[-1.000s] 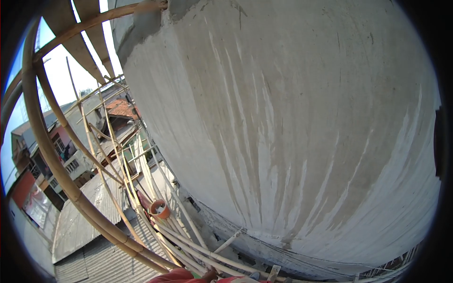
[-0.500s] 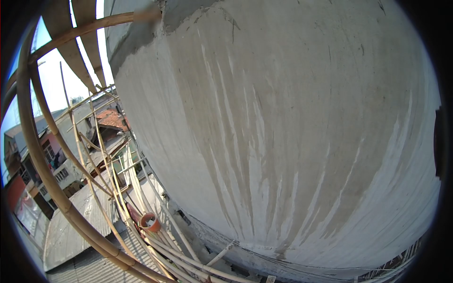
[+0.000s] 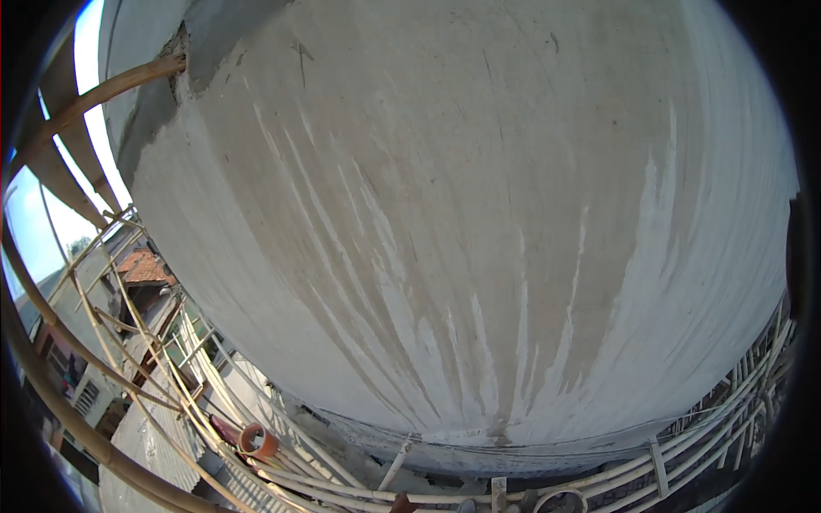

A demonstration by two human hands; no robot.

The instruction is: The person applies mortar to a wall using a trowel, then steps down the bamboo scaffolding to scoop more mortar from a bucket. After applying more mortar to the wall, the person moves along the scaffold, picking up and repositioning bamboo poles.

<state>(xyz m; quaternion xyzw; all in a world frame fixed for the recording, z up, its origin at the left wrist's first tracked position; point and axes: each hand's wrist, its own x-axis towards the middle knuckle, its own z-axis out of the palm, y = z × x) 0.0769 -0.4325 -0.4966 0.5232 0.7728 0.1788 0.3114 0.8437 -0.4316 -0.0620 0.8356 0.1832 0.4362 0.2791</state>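
Note:
Neither of my hands shows in the head view. A tall grey plastered wall fills most of the view, with a damp brown area and pale vertical drip streaks. At its upper left corner is a darker grey patch beside a rough, broken edge. The end of a bamboo pole meets the wall there. Down at the lower left, an orange-brown bucket rests among bamboo poles.
Bamboo scaffolding curves along the left side. More long poles run along the wall's foot, crossed by short wooden pieces. Boards hang overhead at left. Corrugated roofing and an orange tiled roof lie beyond.
My view has turned to the right, so the wall, bucket and scaffolding appear further left. More poles at the wall's foot have come into sight at the lower right.

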